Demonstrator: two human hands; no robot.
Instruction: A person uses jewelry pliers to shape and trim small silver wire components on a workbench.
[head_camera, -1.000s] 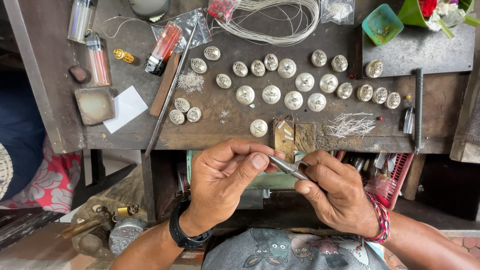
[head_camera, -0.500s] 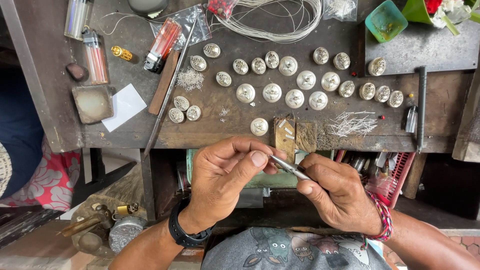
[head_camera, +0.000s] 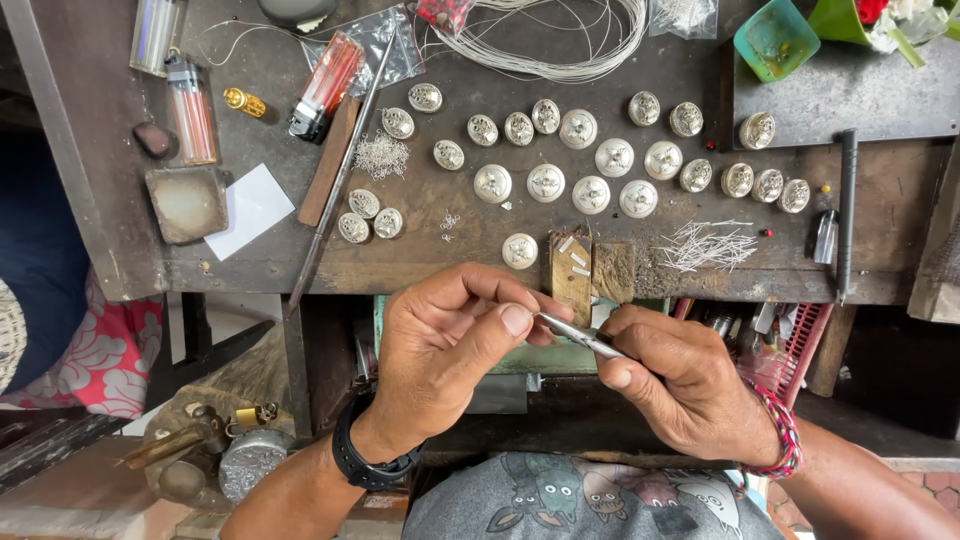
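Head view: my right hand (head_camera: 690, 385) grips steel tweezers (head_camera: 580, 335), tips pointing to nine o'clock at my left hand (head_camera: 450, 345), whose pinched fingertips hide something tiny. Careful tweezer work; next needs steadiness.

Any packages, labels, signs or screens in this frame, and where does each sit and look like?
Clear plastic bag: bench top left of centre, crumpled, under a red-and-clear tube.
Small clear bag: top edge, right of the wire coil, silvery bits inside.
White paper slip: bench left, blank rectangle.
No signs or screens.
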